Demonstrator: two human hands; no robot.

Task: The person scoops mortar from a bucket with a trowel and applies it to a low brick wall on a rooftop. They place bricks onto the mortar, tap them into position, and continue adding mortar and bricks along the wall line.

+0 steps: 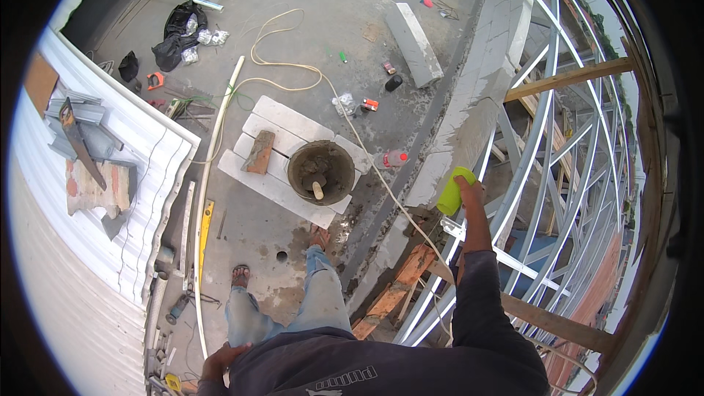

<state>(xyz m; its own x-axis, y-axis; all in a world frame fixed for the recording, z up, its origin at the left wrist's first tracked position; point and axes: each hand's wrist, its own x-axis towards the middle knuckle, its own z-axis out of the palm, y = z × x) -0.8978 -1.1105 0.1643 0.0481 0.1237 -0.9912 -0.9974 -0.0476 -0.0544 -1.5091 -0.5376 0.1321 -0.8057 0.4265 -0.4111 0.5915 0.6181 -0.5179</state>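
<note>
My right hand (473, 195) is closed round a lime-green plastic cup (452, 189). It holds the cup tilted just over the top of the grey block wall (463, 126), where part of the surface looks wet. My left hand (225, 359) rests against my hip with nothing visible in it, its fingers lying along the clothing. In front of my feet, a bucket of mortar (299, 163) stands on pale blocks (268, 189). A tool with a light handle (317, 191) sticks up from the mortar. Beside the bucket lies a brown, mortar-stained board (259, 152).
White metal trusses (546, 139) and a wooden beam (568, 79) lie beyond the wall. A pale hose (367, 147) crosses the floor and wall. A clear bottle (392, 158) stands near the wall's foot. Left are a yellow level (206, 231), a long white pipe (218, 128) and corrugated sheeting (139, 154).
</note>
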